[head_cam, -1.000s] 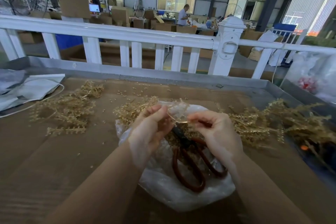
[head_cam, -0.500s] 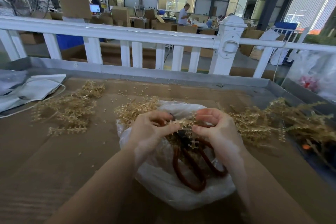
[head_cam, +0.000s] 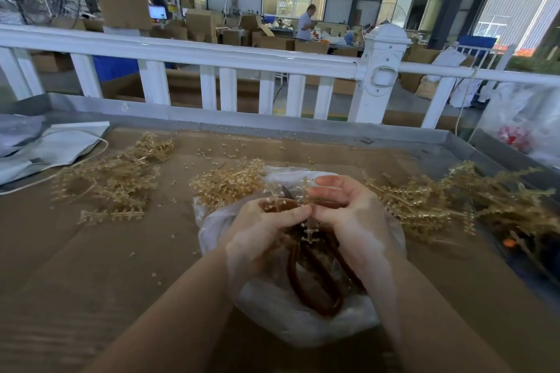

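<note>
The gold sprig (head_cam: 305, 191) sits just above the plastic bag (head_cam: 288, 324), pinched between the curled fingers of the left hand (head_cam: 257, 230) and the thumb and forefinger of the right hand (head_cam: 348, 212). It should work best with both pinches close together, so loose bits drop onto the bag. The red-handled scissors (head_cam: 315, 294) lie on the bag under the hands. Sprig heaps (head_cam: 439, 200) crowd behind and right of the bag, bare cardboard (head_cam: 106, 266) gives room to its left, and the tray rim (head_cam: 272, 124) lies well behind.
</note>
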A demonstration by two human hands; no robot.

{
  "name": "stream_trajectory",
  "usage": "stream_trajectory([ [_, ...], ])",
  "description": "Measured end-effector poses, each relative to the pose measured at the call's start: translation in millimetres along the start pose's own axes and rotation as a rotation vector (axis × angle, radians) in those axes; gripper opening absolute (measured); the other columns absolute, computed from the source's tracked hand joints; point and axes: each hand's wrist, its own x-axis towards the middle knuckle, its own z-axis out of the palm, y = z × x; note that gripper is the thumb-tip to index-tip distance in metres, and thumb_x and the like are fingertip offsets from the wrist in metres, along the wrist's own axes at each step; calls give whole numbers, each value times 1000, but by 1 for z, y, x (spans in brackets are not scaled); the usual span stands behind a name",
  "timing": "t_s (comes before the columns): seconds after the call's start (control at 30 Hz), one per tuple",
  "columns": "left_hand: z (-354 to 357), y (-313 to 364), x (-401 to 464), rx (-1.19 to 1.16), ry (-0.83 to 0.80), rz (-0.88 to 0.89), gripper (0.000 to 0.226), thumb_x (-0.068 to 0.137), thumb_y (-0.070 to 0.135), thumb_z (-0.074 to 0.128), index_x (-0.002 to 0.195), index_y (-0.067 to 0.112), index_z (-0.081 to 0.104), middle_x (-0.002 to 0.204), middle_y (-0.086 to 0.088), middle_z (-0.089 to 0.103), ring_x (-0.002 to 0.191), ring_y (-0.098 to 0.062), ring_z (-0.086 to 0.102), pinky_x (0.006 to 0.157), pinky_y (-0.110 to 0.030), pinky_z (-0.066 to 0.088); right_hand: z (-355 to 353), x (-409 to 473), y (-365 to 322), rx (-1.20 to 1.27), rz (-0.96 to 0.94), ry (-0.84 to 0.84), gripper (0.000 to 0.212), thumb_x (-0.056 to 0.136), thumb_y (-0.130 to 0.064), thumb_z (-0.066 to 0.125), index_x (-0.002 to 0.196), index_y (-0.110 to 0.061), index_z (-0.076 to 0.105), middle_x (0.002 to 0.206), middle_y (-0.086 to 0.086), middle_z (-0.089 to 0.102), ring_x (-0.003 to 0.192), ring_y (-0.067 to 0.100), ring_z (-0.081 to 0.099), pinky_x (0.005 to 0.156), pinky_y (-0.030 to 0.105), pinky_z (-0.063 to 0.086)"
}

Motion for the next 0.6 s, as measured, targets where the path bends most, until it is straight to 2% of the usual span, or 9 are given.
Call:
stream_trajectory([
  [0.07, 2, -1, 1, 21, 78, 11, 13, 70, 11, 78, 80, 4, 73, 58, -3, 67, 41, -7, 58, 38, -15, 41, 4, -1, 0, -38, -21, -11, 40, 70, 16, 70, 91, -18, 65, 86, 1, 73, 82, 13, 69, 67, 21, 53],
  [0.13, 2, -2, 2, 79, 140, 18, 2, 78, 7, 73, 78, 7, 72, 48, 3, 61, 32, -3, 47, 33, -13, 33, 5, -2, 2, -81, -37, -30, 39, 72, 13, 70, 89, -21, 65, 84, 0, 73, 83, 10, 69, 71, 21, 52],
  [0.2, -1, -5, 5, 138, 178, 20, 7, 79, 12, 74, 73, 14, 73, 47, 4, 59, 31, -4, 41, 34, -13, 31, 5, -4, 1, -122, -31, -59, 34, 75, 6, 72, 88, -25, 65, 83, -3, 73, 81, 5, 68, 74, 20, 51],
  [0.27, -4, -6, 6, 165, 230, 23, 12, 79, 17, 75, 68, 17, 73, 46, 3, 57, 32, -7, 41, 35, -15, 33, 3, -6, 0, -195, -46, -69, 29, 78, -1, 73, 86, -28, 64, 83, -7, 71, 80, -2, 65, 72, 12, 49],
  [0.33, -7, -6, 7, 131, 282, 46, 7, 80, 14, 75, 73, 14, 72, 50, 2, 61, 35, -8, 47, 35, -16, 37, -1, -7, -3, -346, -73, -40, 22, 81, -8, 73, 88, -27, 63, 85, -10, 68, 79, -4, 62, 66, 3, 43],
  [0.37, -8, -6, 8, 99, 301, 55, 4, 81, 11, 74, 78, 10, 71, 53, 1, 63, 38, -6, 50, 35, -15, 38, -4, -7, -5, -484, -72, -16, 18, 84, -13, 71, 93, -26, 63, 89, -11, 66, 82, -2, 61, 64, 3, 41],
  [0.43, -9, -7, 9, 44, 328, 59, 3, 81, 8, 72, 81, 6, 69, 58, -2, 66, 44, -6, 56, 37, -16, 42, -9, -10, -7, -863, -73, 15, 21, 88, -27, 65, 108, -26, 60, 102, -10, 65, 94, 5, 58, 71, 11, 37],
  [0.5, -12, -11, 12, 15, 359, 49, 3, 82, 8, 72, 83, 7, 69, 64, -5, 68, 52, -9, 60, 46, -22, 50, -11, -14, -6, -1177, -83, -45, 36, 89, -46, 59, 120, -28, 54, 114, -9, 61, 108, 11, 54, 85, 22, 37],
  [0.6, -15, -14, 15, -36, 389, 23, 6, 81, 9, 73, 85, 7, 69, 69, -7, 70, 65, -15, 65, 68, -34, 56, -6, -20, 0, -1296, 15, -214, 52, 84, -62, 52, 124, -29, 45, 120, -2, 59, 114, 20, 53, 94, 35, 44],
])
